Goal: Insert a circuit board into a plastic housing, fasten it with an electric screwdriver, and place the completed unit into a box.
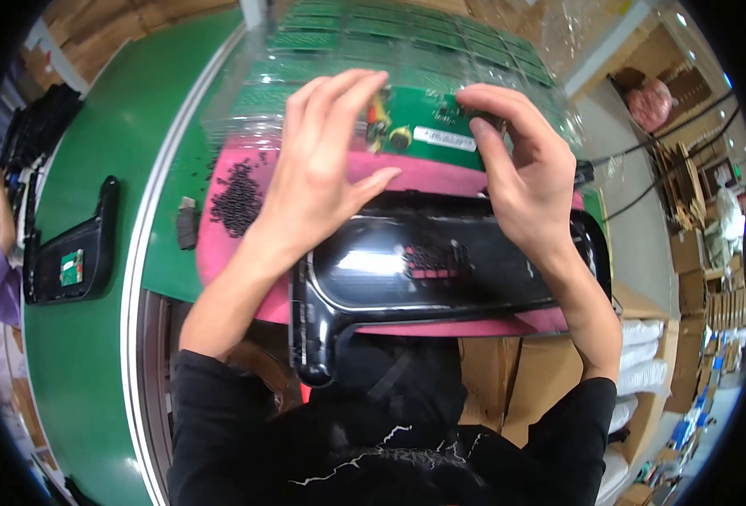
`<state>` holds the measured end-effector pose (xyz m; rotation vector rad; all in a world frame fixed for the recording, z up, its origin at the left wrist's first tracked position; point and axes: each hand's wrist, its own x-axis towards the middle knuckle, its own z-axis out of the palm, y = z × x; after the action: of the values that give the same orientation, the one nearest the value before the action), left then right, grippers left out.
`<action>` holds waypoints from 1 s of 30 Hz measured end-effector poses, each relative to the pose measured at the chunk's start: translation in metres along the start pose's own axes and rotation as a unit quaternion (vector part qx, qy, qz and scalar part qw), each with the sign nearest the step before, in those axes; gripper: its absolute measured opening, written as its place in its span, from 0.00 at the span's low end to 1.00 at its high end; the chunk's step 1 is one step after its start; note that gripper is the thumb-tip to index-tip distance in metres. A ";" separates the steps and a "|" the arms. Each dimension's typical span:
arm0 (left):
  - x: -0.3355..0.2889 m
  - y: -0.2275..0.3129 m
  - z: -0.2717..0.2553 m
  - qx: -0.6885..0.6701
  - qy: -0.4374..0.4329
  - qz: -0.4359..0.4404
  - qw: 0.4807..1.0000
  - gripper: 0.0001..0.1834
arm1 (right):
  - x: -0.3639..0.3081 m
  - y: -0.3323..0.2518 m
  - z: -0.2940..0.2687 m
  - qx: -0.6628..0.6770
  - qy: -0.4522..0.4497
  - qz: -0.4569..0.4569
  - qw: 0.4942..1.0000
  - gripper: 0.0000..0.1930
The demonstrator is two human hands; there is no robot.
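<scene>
A green circuit board [430, 114] with a white label and small components on its left part is held up above the far edge of the pink mat [453, 175]. My right hand [531, 173] pinches its right end between thumb and fingers. By the board's left end, my left hand [318, 169] is open, thumb spread wide from the fingers; whether a fingertip touches the board cannot be told. Below both hands lies a glossy black plastic housing [356, 282] with a vent grid and an arm reaching toward me at its left end. My right forearm partly covers its right end.
Small black screws [238, 202] form a pile left of my left hand, beside a dark grey block [187, 226]. Clear plastic trays of green boards [322, 42] stand behind. On the green surface at left lies another black housing [99, 244]; a person's purple sleeve [0, 278] shows beyond.
</scene>
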<state>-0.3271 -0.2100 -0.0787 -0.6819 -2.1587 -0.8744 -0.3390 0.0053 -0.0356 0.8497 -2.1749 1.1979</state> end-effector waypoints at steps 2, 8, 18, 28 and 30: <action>-0.003 0.006 0.001 -0.036 -0.018 0.032 0.999 0.43 | -0.020 -0.019 -0.017 -0.003 -0.019 0.037 0.999 0.13; -0.004 0.012 0.006 -0.194 -0.113 0.056 0.973 0.41 | -0.059 -0.026 -0.055 0.025 -0.035 0.157 0.987 0.06; -0.012 0.016 0.010 -0.266 -0.194 -0.067 0.942 0.37 | -0.099 -0.006 -0.080 0.047 -0.102 0.169 0.979 0.37; -0.010 0.013 0.002 -0.249 -0.398 -0.156 0.869 0.35 | -0.108 0.030 -0.064 0.026 -0.103 0.099 0.989 0.31; -0.018 0.005 0.007 -0.238 -0.403 -0.117 0.876 0.34 | -0.107 0.039 -0.066 0.020 -0.165 0.091 0.982 0.29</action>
<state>-0.3158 -0.2053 -0.0939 -1.2107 -2.8211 -1.4747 -0.2868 0.1080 -0.0986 0.9384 -2.5502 1.2651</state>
